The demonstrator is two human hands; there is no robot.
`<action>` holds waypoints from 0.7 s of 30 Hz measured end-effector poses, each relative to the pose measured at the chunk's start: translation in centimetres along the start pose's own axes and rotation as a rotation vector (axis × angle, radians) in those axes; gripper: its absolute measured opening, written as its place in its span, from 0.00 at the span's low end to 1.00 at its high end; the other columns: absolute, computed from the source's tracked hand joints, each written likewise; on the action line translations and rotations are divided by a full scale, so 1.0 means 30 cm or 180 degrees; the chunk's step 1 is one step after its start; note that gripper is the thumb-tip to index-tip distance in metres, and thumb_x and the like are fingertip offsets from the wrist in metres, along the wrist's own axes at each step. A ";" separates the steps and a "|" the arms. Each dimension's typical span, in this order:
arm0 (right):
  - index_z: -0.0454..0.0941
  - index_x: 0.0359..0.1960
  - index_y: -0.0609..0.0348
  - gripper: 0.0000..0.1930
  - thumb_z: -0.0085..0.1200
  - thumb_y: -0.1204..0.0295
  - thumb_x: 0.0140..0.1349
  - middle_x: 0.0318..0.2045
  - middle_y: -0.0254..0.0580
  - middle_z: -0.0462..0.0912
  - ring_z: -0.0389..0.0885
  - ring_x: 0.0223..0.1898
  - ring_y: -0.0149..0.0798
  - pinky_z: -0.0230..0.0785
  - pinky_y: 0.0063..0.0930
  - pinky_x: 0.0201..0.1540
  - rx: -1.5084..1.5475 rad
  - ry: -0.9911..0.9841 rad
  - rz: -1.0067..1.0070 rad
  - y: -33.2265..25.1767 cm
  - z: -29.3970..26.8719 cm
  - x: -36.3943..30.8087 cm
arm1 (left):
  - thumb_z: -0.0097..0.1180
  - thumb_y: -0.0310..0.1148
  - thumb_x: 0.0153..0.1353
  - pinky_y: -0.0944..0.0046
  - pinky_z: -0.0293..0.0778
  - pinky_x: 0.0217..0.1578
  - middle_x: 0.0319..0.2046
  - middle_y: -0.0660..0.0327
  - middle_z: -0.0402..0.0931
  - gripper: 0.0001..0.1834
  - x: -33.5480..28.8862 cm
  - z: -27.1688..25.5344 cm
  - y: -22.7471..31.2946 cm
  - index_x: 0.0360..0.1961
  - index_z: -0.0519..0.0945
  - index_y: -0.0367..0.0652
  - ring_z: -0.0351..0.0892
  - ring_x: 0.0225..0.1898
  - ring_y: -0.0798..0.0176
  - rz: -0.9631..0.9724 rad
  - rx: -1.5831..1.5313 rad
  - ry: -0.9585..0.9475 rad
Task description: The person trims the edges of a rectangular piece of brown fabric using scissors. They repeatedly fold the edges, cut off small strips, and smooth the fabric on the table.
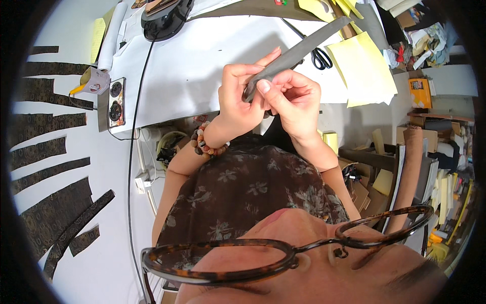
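A long, narrow grey strip (314, 44), which looks like fabric or leather, slants from my hands up to the far right. Its near end is folded or curled where I grip it. Around that near end my left hand (238, 96) is closed, with some fingers behind the strip. My right hand (298, 104) pinches the strip's lower edge between thumb and fingers, close beside the left. Just beyond the strip, black-handled scissors (321, 59) lie on the white table (187, 76), their blades partly hidden by it.
Yellow paper sheets (367, 71) lie at the table's right. A black cable (136, 101) runs from a black device (167, 20) down the left side. A socket strip (117, 101) stands at the left edge, near dark patterned pieces (55, 213). Rolls (407, 167) lean at right.
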State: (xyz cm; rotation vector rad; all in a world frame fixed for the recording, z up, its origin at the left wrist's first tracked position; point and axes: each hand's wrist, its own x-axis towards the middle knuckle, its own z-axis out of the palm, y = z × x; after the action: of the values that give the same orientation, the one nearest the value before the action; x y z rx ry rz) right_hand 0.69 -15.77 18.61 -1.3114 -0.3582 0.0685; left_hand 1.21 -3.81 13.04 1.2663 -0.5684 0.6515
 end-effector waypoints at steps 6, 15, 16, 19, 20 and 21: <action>0.81 0.29 0.62 0.06 0.63 0.77 0.66 0.22 0.29 0.81 0.72 0.20 0.18 0.61 0.13 0.23 0.0504 -0.0166 0.0257 -0.024 -0.012 -0.003 | 0.50 0.15 0.69 0.66 0.79 0.46 0.59 0.26 0.72 0.15 -0.016 -0.019 0.034 0.53 0.62 0.35 0.83 0.53 0.55 -0.0076 0.0528 -0.0058; 0.79 0.28 0.60 0.09 0.62 0.77 0.67 0.20 0.28 0.78 0.64 0.18 0.18 0.53 0.15 0.21 0.1356 -0.0301 0.0678 0.020 0.006 -0.006 | 0.53 0.15 0.64 0.71 0.80 0.38 0.52 0.33 0.80 0.14 -0.026 -0.015 0.043 0.48 0.66 0.33 0.88 0.46 0.59 0.0017 0.0641 0.0381; 0.79 0.28 0.60 0.09 0.62 0.76 0.67 0.19 0.27 0.77 0.64 0.18 0.18 0.53 0.15 0.22 0.1368 -0.0316 0.0655 0.021 0.004 -0.006 | 0.53 0.15 0.64 0.71 0.79 0.39 0.52 0.32 0.80 0.14 -0.025 -0.016 0.036 0.48 0.66 0.33 0.87 0.47 0.59 0.0065 0.0652 0.0379; 0.79 0.28 0.60 0.09 0.62 0.76 0.67 0.19 0.27 0.77 0.63 0.18 0.17 0.52 0.15 0.22 0.1395 -0.0347 0.0594 0.035 -0.004 -0.002 | 0.54 0.15 0.65 0.71 0.79 0.41 0.51 0.32 0.81 0.14 -0.019 -0.002 0.044 0.48 0.65 0.33 0.88 0.47 0.59 0.0046 0.0624 0.0456; 0.79 0.27 0.60 0.09 0.62 0.76 0.67 0.19 0.26 0.76 0.63 0.18 0.17 0.52 0.15 0.22 0.1386 -0.0337 0.0584 0.041 -0.005 -0.001 | 0.54 0.15 0.65 0.71 0.79 0.42 0.50 0.33 0.82 0.14 -0.017 0.001 0.048 0.48 0.65 0.32 0.88 0.46 0.59 0.0013 0.0602 0.0496; 0.79 0.27 0.60 0.09 0.62 0.76 0.67 0.19 0.26 0.76 0.63 0.18 0.17 0.52 0.15 0.22 0.1372 -0.0326 0.0573 0.046 -0.007 0.000 | 0.53 0.15 0.66 0.70 0.79 0.44 0.51 0.35 0.81 0.15 -0.019 -0.003 0.049 0.50 0.65 0.32 0.85 0.50 0.58 -0.0024 0.0659 0.0387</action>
State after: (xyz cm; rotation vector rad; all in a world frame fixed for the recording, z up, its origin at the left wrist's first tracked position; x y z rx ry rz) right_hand 0.96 -15.60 17.26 -0.9112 -0.2914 0.3469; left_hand -0.26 -3.54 13.61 1.4100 -0.4032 0.7907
